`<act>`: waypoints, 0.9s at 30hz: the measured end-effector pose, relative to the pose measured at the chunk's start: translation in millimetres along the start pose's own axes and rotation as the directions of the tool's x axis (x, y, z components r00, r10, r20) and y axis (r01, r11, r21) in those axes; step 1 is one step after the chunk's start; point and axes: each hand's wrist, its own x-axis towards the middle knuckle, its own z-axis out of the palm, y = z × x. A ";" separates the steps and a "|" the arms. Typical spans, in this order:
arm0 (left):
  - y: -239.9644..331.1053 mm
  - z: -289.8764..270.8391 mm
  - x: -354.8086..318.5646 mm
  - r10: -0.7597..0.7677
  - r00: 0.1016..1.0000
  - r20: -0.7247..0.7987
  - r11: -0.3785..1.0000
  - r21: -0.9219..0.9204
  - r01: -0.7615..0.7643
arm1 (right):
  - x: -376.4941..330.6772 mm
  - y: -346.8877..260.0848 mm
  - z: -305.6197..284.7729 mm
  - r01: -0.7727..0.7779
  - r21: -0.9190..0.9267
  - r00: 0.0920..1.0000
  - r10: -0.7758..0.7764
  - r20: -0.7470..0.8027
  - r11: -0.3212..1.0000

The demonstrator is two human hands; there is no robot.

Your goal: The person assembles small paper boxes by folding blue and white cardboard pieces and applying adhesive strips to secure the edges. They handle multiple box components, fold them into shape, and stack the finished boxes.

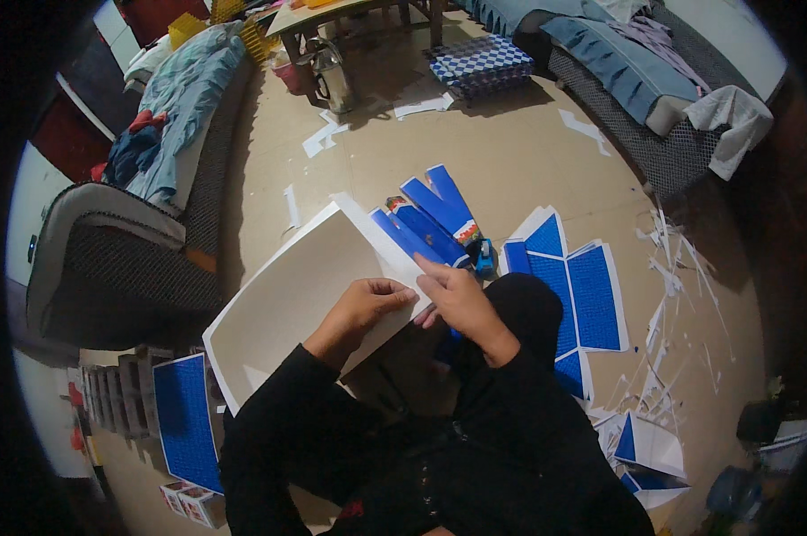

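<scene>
Pinching the edge of a curved white card sheet (pixel 287 295) with the left hand (pixel 366 314), thumb pressed to fingertips. Touching the same edge with the right hand (pixel 464 299), index finger stretched along the folded flap (pixel 381 239); cannot tell whether gripping or only pressing. Reaching, as a sheet, from the hands toward nine and eleven o'clock, with a plain white inside.

Looking for print, find at twelve, just past the flap, fanned blue strips (pixel 443 204) bearing a red-and-yellow patch (pixel 468 232), too small to read. At one, near the right hand, note a small blue-and-black object (pixel 485 257), of unclear kind. At three, see creased blue panels (pixel 591 299) with white edges, then white paper shreds (pixel 662 335) on the floor. At eight, see another blue panel (pixel 185 420); below, small boxes (pixel 195 503) with reddish printing, too blurred to read. Farther off, at eleven, note a metal flask (pixel 332 79); between twelve and one, a blue-and-white checked stool (pixel 480 62); at ten, a sofa (pixel 117 259).
</scene>
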 end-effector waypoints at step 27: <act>26.3 -12.0 31.3 -0.051 0.981 -0.186 0.998 0.013 0.055 | 39.9 55.0 -180.3 -0.065 -0.039 0.923 0.045 -0.383 0.997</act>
